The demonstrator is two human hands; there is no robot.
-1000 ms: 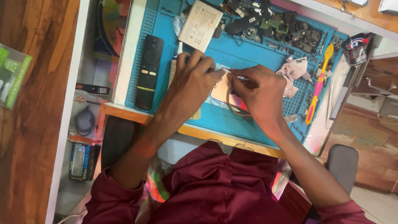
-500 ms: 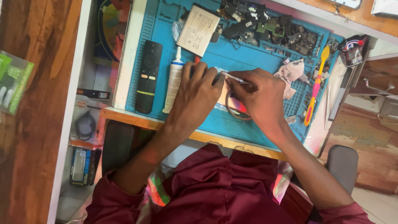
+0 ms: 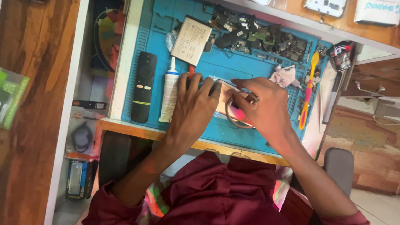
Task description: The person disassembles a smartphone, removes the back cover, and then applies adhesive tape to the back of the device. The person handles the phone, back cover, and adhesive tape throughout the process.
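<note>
Dressed in a dark maroon shirt (image 3: 216, 196), loose and creased across the chest. Sleeves pushed up toward the elbows, bunched in folds at the left sleeve (image 3: 104, 204) and the right sleeve (image 3: 350, 218). Forearms bare from there down. Left hand (image 3: 193, 110) and right hand (image 3: 262, 108) bare too, without gloves. Beneath the shirt's hem, a strip of multicoloured checked cloth (image 3: 154, 200) in pink, green and orange.
</note>
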